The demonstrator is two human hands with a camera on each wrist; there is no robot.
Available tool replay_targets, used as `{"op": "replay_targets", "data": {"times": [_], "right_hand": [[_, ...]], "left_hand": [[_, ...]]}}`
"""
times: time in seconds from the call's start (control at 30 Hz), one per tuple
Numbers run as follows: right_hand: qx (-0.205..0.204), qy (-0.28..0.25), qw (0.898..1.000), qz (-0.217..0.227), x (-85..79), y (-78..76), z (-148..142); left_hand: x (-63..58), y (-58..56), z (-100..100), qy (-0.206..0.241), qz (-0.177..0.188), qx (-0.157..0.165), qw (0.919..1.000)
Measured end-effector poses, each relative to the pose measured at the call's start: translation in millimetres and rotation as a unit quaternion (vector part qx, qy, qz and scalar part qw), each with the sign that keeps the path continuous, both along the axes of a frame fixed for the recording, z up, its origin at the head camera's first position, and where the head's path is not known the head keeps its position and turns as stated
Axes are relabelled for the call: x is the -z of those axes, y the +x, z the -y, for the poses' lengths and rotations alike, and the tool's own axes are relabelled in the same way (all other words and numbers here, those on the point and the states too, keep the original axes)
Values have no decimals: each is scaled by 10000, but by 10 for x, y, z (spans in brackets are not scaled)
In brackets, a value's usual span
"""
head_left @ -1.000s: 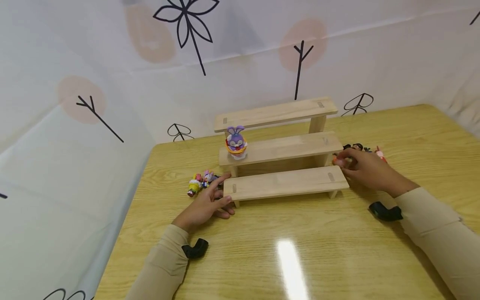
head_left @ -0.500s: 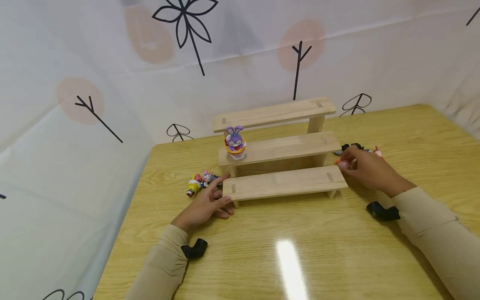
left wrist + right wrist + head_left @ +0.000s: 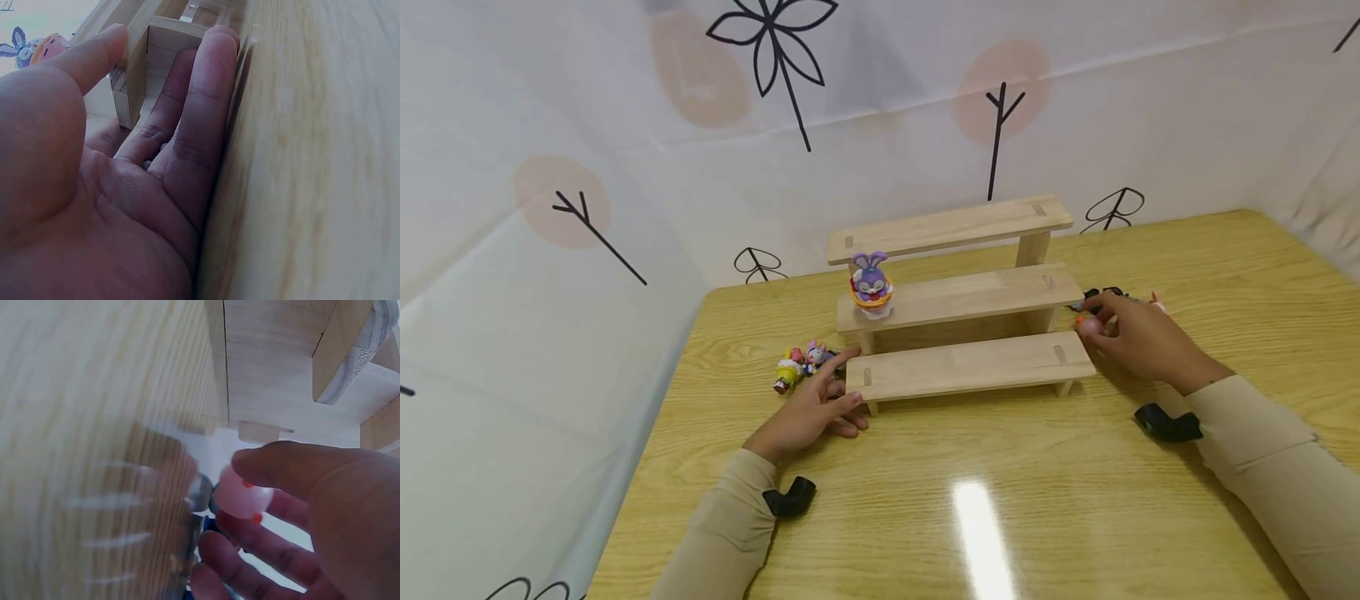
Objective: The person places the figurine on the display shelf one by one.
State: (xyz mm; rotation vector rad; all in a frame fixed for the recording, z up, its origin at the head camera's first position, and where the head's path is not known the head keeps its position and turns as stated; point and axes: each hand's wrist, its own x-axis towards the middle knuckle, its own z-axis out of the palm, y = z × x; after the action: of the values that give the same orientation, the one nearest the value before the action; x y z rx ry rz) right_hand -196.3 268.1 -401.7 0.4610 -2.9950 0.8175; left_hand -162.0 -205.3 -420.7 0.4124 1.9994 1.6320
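A three-tier wooden step rack (image 3: 970, 367) stands on the table. At its low front step, my left hand (image 3: 805, 412) rests against the left end, the thumb at the front corner and the index finger at the back one. Its fingers lie nearly straight beside the step's leg in the left wrist view. To the right of the rack, my right hand (image 3: 1138, 337) pinches a round pink toy with orange bits (image 3: 244, 497) between thumb and fingers, low by the table. On the middle step's left end sits a purple rabbit figurine (image 3: 872, 287) in an orange-rimmed cup.
Small figurines, one yellow (image 3: 789, 369) and one pink-and-white (image 3: 816, 357), lie left of the rack by my left fingers. Dark figurines (image 3: 1108, 292) lie beyond my right hand, partly hidden. A patterned cloth (image 3: 887, 150) hangs close behind the rack.
The right hand has drawn the round pink toy slightly right and toward me, turning it so its orange part shows more. My left hand has stayed put.
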Motion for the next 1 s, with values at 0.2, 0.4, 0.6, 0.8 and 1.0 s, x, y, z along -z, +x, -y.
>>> {"op": "replay_targets", "data": {"times": [0.2, 0.4, 0.6, 0.8, 1.0], "right_hand": [[264, -241, 9978, -551, -17, 12, 13], [449, -354, 9873, -1479, -11, 27, 21], [672, -823, 9740, -2001, -47, 49, 80], [836, -1364, 9587, -2350, -86, 81, 138], [1010, -1738, 9426, -2667, -167, 124, 197]], "left_hand": [[-8, 5, 0, -20, -28, 20, 10000], [-14, 3, -3, -4, -25, 25, 10000], [1, 5, -4, 16, 11, 22, 10000], [25, 1, 0, 6, 15, 25, 10000], [24, -3, 2, -10, -12, 13, 10000]]}}
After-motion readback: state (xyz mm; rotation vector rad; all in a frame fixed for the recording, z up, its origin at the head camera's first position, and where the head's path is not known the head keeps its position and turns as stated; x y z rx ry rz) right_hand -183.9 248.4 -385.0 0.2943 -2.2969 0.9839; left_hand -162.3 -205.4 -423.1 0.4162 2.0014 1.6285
